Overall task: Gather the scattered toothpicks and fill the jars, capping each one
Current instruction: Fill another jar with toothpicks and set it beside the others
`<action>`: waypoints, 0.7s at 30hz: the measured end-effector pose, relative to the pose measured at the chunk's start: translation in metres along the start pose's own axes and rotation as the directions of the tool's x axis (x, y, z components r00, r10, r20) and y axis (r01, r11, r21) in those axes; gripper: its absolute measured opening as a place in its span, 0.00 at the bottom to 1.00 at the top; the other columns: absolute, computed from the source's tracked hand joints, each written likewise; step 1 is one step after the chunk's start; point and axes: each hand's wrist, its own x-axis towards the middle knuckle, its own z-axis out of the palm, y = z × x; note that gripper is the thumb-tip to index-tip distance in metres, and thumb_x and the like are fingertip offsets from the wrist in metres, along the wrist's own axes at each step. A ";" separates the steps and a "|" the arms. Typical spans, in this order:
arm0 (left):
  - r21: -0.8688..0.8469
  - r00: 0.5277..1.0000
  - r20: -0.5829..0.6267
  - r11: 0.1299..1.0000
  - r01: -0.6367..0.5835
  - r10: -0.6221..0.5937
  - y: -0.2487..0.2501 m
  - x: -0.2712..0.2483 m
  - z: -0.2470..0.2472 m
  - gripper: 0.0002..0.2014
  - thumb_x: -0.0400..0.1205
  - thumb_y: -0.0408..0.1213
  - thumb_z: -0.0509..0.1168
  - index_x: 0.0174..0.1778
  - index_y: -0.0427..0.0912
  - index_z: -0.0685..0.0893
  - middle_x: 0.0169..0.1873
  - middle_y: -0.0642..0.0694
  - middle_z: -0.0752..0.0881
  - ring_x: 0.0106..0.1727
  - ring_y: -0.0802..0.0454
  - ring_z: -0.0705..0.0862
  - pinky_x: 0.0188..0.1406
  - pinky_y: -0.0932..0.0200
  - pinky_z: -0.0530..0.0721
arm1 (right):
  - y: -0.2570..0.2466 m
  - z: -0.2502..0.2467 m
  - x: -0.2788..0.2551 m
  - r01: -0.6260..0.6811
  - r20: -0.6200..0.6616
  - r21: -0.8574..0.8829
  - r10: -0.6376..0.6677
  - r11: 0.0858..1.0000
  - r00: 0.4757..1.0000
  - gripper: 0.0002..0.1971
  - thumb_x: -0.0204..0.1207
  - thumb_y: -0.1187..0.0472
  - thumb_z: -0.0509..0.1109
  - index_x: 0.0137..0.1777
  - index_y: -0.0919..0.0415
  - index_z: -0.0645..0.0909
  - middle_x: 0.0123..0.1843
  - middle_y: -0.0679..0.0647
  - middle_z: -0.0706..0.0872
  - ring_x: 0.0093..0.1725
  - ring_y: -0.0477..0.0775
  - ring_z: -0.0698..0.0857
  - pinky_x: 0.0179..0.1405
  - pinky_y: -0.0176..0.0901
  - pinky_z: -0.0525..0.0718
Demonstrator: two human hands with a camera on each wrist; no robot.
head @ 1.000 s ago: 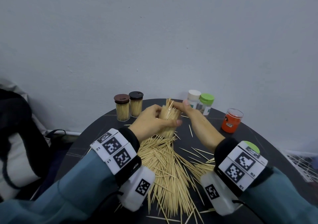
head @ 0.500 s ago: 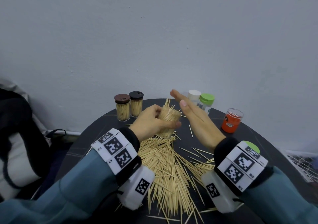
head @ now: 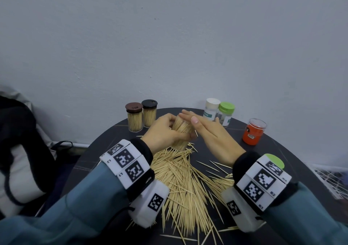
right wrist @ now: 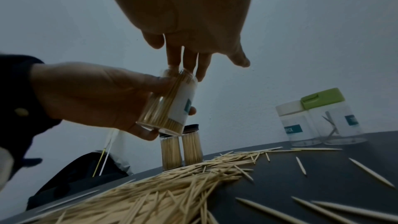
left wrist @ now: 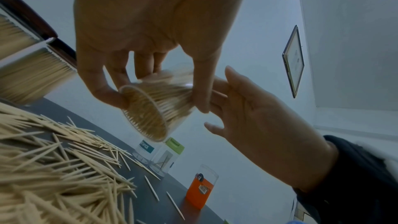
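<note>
- Toothpicks [head: 183, 186] lie in a broad loose heap on the dark round tabletop [head: 273, 156], just in front of the two wrists, with single sticks strewn out to the right of the heap.
- One clear jar [head: 181, 131], packed with toothpicks and uncapped, is held tilted above the far end of the heap, off the tabletop.
- Left hand [head: 163, 131] grips that jar: the left wrist view shows the thumb on one side of its wall and the fingers curled round the other.
- Right hand [head: 211, 133] is flat, its fingers straight and together, laid across the jar's open mouth on the toothpick tips; it holds nothing.
- Two capped jars stand side by side at the far left of the tabletop, both full of toothpicks: a brown-lidded jar [head: 134, 117] and a black-lidded jar [head: 149, 114], close enough that they seem to touch.
- At the far right stand a white-lidded jar [head: 211, 108] with a teal label and a green-lidded jar [head: 226, 114] just beside it; the right wrist view shows only a few toothpicks in the green-lidded one.
- An orange jar [head: 253, 131] with a clear top stands apart, further right.
- A dark bag [head: 20, 150] sits beside the tabletop on the left.
</note>
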 end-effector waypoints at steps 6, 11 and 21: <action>0.017 1.000 0.020 1.000 -0.008 0.008 -0.001 0.000 -0.003 0.31 0.62 0.27 0.81 0.59 0.42 0.77 0.53 0.44 0.86 0.56 0.47 0.85 0.55 0.51 0.85 | 0.003 -0.009 0.003 0.020 -0.122 0.030 -0.016 0.999 0.992 0.21 0.85 0.51 0.49 0.72 0.54 0.75 0.71 0.43 0.77 0.66 0.29 0.71 0.71 0.23 0.60; 0.058 0.996 0.060 0.995 -0.076 0.072 0.001 -0.001 -0.007 0.30 0.62 0.17 0.77 0.57 0.43 0.78 0.52 0.48 0.86 0.54 0.46 0.86 0.53 0.45 0.87 | 0.017 -0.015 0.006 -0.089 -0.172 -0.042 0.080 0.995 0.982 0.14 0.82 0.63 0.61 0.66 0.58 0.77 0.59 0.45 0.80 0.58 0.38 0.76 0.49 0.13 0.69; -0.010 0.989 0.024 0.990 -0.143 0.144 0.006 0.000 -0.010 0.29 0.62 0.15 0.75 0.56 0.43 0.78 0.54 0.47 0.86 0.58 0.47 0.84 0.56 0.49 0.86 | 0.034 -0.009 0.008 -0.190 0.041 -0.224 0.204 0.956 0.978 0.14 0.78 0.65 0.67 0.63 0.59 0.77 0.61 0.50 0.83 0.59 0.45 0.80 0.47 0.25 0.67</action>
